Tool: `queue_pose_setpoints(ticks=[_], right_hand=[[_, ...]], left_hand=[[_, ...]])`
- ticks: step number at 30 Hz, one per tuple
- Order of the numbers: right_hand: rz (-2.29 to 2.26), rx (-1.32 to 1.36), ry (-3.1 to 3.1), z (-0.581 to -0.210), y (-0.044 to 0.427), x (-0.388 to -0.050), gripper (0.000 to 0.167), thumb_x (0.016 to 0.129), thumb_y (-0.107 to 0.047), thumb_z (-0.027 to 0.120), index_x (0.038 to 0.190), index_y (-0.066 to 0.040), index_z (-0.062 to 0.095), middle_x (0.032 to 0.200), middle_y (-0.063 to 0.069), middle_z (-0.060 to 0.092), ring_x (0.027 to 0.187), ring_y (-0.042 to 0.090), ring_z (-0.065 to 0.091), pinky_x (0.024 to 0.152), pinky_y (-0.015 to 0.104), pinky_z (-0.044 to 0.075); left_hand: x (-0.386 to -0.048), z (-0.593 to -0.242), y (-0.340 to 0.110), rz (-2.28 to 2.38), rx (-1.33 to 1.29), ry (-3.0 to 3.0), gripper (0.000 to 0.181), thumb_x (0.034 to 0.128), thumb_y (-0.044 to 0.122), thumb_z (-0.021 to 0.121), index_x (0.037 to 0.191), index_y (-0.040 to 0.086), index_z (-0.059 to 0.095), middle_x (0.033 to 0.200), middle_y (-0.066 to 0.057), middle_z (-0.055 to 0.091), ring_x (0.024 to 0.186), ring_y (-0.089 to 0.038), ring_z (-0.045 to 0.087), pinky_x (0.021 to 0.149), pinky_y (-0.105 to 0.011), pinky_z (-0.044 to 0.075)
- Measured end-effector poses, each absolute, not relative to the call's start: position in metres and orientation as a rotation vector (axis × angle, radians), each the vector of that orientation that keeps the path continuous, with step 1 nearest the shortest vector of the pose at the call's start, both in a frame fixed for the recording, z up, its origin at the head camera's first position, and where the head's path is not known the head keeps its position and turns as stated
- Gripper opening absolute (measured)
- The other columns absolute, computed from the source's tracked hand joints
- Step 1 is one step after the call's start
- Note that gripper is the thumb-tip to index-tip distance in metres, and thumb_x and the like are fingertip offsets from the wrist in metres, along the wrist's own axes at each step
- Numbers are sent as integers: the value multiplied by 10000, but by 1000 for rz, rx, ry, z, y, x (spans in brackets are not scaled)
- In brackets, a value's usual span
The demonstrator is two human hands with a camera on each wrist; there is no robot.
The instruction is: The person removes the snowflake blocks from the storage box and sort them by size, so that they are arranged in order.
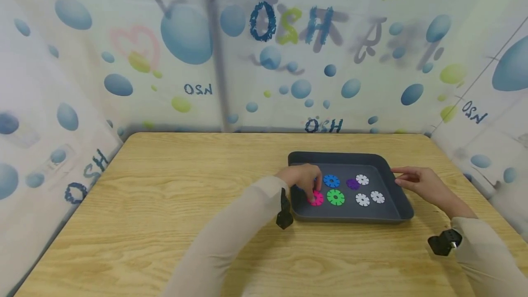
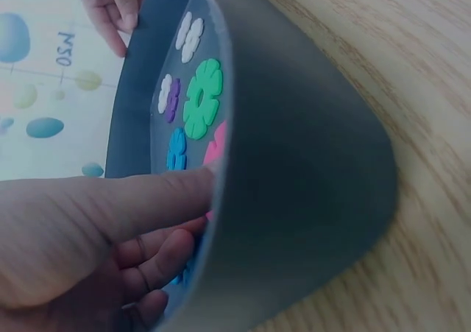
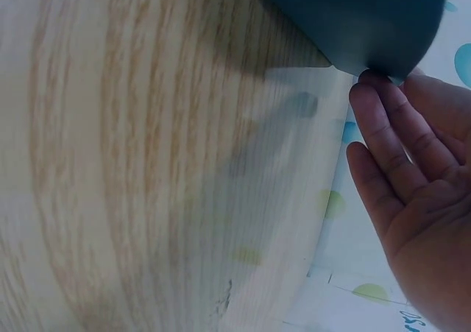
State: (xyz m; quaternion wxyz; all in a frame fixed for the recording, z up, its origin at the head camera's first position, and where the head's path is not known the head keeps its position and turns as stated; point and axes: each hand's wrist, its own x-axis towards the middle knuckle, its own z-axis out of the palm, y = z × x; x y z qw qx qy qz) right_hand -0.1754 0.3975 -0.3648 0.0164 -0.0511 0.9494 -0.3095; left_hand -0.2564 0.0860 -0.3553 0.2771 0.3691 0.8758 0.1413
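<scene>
Inside the dark grey tray (image 1: 346,219), my left hand (image 1: 303,178) has its thumb and fingertips at a pink notched disc (image 1: 316,198), pinching it near the tray's left end. The left wrist view shows that hand (image 2: 96,236) with its thumb reaching behind the tray wall (image 2: 294,163), which hides the fingertips. Blue (image 1: 332,181), green (image 1: 336,197) and purple (image 1: 352,184) discs lie flat to the right, along with white ones (image 1: 362,200). My right hand (image 1: 429,189) holds the tray's right rim between thumb and fingers; in the right wrist view this hand (image 3: 427,163) has its other fingers extended.
The tray stands on the right part of a light wooden table (image 1: 165,187). Behind the table hangs a pale sheet (image 1: 247,72) with blue and green spots and lettering. Part of another blue disc (image 1: 316,180) shows beside my left hand.
</scene>
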Motion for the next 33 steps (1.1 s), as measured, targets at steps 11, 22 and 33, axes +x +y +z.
queue_pose_setpoints(ticks=[11,22,33], right_hand=[[-966,-151,2960,-363,394,-177,414,898,-120,591,1223,119,497,940,176,643,777,61,591,645,211,477],[-957,-134,2973,-365,397,-177,441,899,-165,596,1229,111,497,949,181,639,771,55,585,634,211,472],[-984,-151,2964,-366,399,-177,432,907,-163,584,1227,115,495,948,187,641,761,12,574,635,208,471]], left_hand=[[-260,-355,82,363,1059,2346,272,700,151,806,874,110,601,865,39,541,792,-105,500,653,-204,417],[-256,-356,73,485,1120,2329,224,782,86,727,859,103,517,857,13,499,750,-105,477,623,-190,394],[-255,-350,55,709,1200,2301,137,824,41,669,878,76,549,874,-6,559,783,-107,557,650,-196,439]])
